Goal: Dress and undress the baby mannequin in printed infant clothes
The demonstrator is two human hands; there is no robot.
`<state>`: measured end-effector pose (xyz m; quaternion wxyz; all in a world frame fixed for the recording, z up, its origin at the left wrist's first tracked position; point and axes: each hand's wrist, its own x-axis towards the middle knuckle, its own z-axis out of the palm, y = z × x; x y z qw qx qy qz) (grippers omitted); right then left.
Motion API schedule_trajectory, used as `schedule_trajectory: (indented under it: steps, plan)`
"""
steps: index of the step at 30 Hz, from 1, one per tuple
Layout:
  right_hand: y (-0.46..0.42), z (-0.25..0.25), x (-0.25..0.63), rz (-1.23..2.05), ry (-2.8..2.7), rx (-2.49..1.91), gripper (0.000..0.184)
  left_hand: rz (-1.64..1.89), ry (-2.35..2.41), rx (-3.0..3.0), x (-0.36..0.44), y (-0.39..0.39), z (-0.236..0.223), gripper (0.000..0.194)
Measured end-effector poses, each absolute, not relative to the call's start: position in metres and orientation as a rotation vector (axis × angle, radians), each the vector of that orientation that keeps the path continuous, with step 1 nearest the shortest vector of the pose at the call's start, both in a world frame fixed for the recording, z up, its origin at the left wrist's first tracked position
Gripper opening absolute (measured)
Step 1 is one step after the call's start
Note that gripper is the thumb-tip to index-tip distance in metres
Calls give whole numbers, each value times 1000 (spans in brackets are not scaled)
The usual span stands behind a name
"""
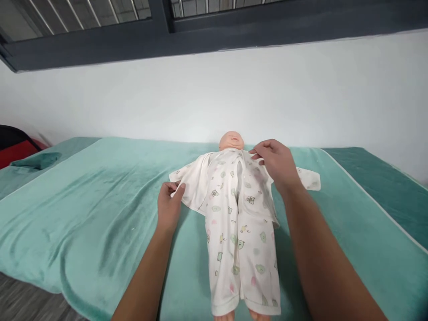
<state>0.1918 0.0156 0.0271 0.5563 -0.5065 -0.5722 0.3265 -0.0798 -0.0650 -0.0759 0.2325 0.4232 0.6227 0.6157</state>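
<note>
A baby doll [232, 140] lies on its back, head toward the wall, in a white printed shirt [249, 183] and matching trousers [224, 258]. The front panel of the shirt on the left side is spread outward, its plain inner face showing. My left hand [170, 203] pinches the edge of that panel between thumb and fingers, just below the left sleeve. Over the doll's shoulder on the right, my right hand [272, 161] has its fingers loosely bent and slightly apart, close to the collar. Part of the right sleeve [309, 179] is hidden behind my right wrist.
A teal blanket [83, 200] covers the bed, with a darker green strip [377, 187] at the right. Behind stands a white wall [150, 98] below a dark window frame [261, 29]. A red and black item [16, 149] sits at the far left.
</note>
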Motion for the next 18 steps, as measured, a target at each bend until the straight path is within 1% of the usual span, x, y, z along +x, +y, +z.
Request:
schedule_trajectory:
  steps: [2,5,7,10,12,15,16,18]
  plan:
    - [29,16,176,666,-1403,-1269,9,1699,1628,1145,-76,-65,-73,34]
    - [31,0,162,566,-1537,-1247,11,1732,1535,1135,-63,-61,-61,41]
    - [28,-6,161,591,-1574,-1200,13,1769,1497,1184,-47,-59,-45,43]
    - [27,-6,164,666,-1554,-1165,12,1753,1515,1445,-17,-62,-19,38]
    - [28,-5,167,697,-1530,-1159,12,1530,1538,1786,1,-67,-8,34]
    - [29,-4,168,726,-1500,-1153,11,1095,1429,2204,12,-76,-4,28]
    - [30,-4,168,731,-1488,-1153,11,1014,1389,2246,12,-78,-4,27]
    - [31,-6,168,728,-1446,-1167,11,998,1344,2200,7,-78,-3,25]
